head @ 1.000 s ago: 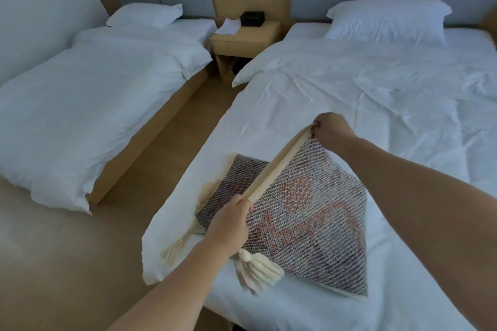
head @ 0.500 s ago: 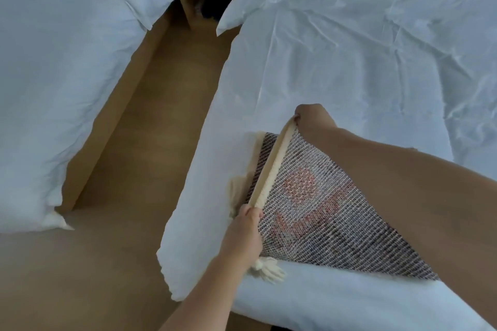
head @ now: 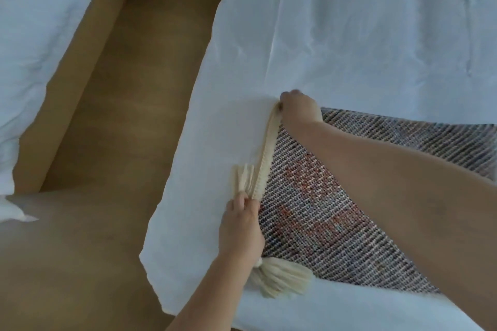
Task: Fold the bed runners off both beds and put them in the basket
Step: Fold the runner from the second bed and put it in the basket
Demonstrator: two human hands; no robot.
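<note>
Gripping bed runner (head: 322, 209) by its cream edge (head: 269, 148): left hand (head: 242, 228) curled round near end by tassel (head: 279, 279), right hand (head: 298, 109) pinching far end. Runner lies flat at bed (head: 349, 35) front-left corner, on white sheet.

Left hand (head: 242, 234) and right hand (head: 297, 107) have lowered the bed runner (head: 309, 209) flat onto the bed (head: 349, 35).

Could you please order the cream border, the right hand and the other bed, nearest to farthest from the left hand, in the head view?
1. cream border: gripped by the left hand.
2. right hand: at the border's far end.
3. other bed: across the aisle, left.
</note>
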